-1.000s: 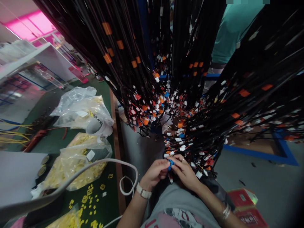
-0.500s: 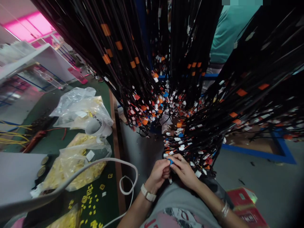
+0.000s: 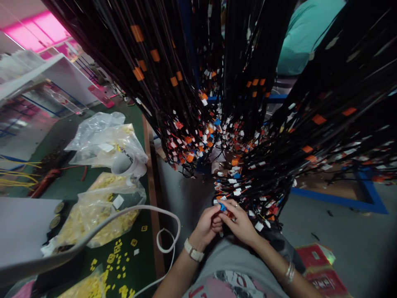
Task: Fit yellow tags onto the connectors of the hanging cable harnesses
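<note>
Between my two hands is a small blue connector (image 3: pixel 222 207), just in front of my waist. My left hand (image 3: pixel 208 223) is closed, thumb and finger pinching the connector from the left, the other fingers curled. From the other side my right hand (image 3: pixel 239 221) closes on it with its fingertips. Right beyond my hands hangs a thick bundle of black wire harnesses (image 3: pixel 263 174), whose ends carry white, orange and blue connectors. Whatever wire runs into the blue connector is hidden by my fingers.
On the green bench (image 3: pixel 145 256) at left lie clear bags of yellow parts (image 3: pixel 102 207), loose yellow pieces (image 3: pixel 116 256) and a white cup (image 3: pixel 127 163). A grey hose (image 3: pixel 124 211) arches over it. Red boxes (image 3: pixel 324 273) stand at lower right. Someone in a teal top (image 3: pixel 300 41) is behind the harnesses.
More of the blue connector shows between my fingers, and my right fingers have shifted slightly on it. My hands stay in nearly the same place. The person in teal has leaned lower.
</note>
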Demonstrator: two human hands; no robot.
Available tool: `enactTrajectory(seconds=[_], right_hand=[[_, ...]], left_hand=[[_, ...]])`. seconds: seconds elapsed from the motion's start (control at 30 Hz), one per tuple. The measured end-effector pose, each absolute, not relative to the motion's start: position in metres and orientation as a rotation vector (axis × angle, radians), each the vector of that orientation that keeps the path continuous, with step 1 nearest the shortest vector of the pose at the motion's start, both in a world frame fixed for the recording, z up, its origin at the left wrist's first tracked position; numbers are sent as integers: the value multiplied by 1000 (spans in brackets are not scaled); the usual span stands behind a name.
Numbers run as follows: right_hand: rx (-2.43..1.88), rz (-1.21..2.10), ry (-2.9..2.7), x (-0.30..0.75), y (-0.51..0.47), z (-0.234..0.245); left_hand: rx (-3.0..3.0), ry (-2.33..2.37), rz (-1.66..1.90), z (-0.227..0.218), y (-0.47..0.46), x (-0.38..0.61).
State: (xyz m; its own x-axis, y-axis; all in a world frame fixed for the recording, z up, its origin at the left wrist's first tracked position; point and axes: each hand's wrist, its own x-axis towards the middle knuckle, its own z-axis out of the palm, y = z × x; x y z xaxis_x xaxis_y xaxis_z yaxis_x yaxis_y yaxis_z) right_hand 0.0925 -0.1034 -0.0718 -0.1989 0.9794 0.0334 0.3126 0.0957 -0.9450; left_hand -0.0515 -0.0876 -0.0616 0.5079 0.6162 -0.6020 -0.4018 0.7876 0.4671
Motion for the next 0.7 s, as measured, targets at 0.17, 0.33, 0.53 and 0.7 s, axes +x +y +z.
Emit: enactTrajectory(seconds=[0.17, 0.33, 0.53, 0.7], right_hand=[[-1328, 1247, -1347, 94, -106, -87], [-1332, 1297, -1291, 96, -109, -93], [-1394, 1283, -1331, 96, -108, -88], [-1396, 1278, -1306, 95, -107, -90]], left_hand=[[270, 878, 648, -59, -83, -56], [268, 953, 678, -59, -77, -62], [421, 1165, 753, -57, -77, -61], [407, 1241, 925, -56, -76, -62]])
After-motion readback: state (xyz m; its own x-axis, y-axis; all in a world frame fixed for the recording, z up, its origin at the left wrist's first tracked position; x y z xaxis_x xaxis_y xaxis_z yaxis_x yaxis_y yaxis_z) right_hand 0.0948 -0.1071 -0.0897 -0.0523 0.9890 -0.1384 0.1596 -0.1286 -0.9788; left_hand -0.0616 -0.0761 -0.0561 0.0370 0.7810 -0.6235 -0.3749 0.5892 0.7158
